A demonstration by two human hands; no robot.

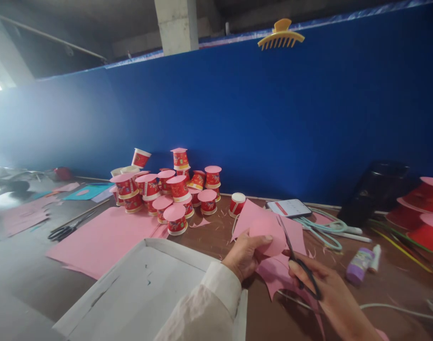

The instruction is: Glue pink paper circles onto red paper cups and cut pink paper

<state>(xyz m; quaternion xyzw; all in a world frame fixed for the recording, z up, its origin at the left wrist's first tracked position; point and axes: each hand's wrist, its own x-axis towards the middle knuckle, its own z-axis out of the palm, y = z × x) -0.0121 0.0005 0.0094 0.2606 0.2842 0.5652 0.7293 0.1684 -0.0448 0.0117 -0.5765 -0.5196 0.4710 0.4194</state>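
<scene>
A rounded piece of pink paper [269,233] is pinched between the thumb and fingers of my left hand [243,255]. My right hand [318,279] has its fingers in the handles of black scissors [307,274], whose blades point up and away at the right edge of that paper. Under and behind both hands lie more pink sheets [295,237] with curved cut edges. A white box lid [148,284] sits on the table by my left forearm, partly covered by the sleeve.
Red paper cups [178,188], several topped with pink discs, stand stacked behind the lid. Pink sheets [106,237] and other scissors [64,231] lie left. A phone [288,208], cables [321,227], a purple glue stick [359,266] and a black object [371,194] are right; a blue partition [238,118] rises behind.
</scene>
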